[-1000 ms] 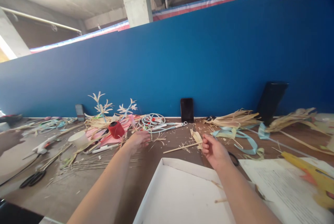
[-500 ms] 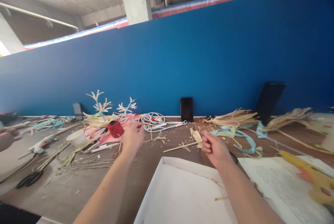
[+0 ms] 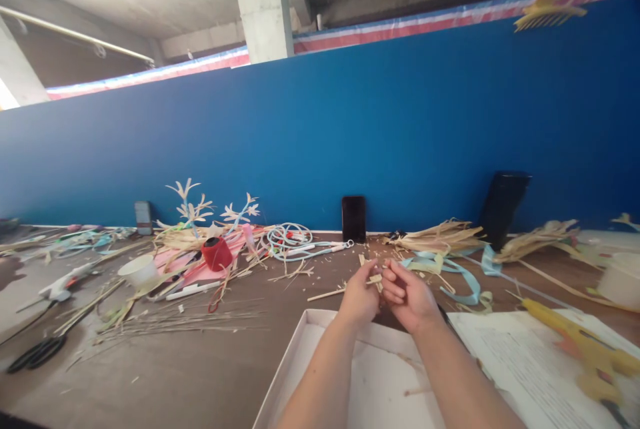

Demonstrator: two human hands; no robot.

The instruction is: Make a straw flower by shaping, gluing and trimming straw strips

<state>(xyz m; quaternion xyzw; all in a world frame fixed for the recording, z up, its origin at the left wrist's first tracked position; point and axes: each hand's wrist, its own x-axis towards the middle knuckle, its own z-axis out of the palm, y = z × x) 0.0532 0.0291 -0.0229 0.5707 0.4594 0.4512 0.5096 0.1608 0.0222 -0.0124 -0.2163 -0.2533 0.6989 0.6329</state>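
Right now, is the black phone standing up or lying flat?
Standing up. The phone leans upright against the blue wall at the back of the table.

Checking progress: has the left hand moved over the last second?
Yes. The left hand went rightward from near the red spool to meet the right hand above the white tray.
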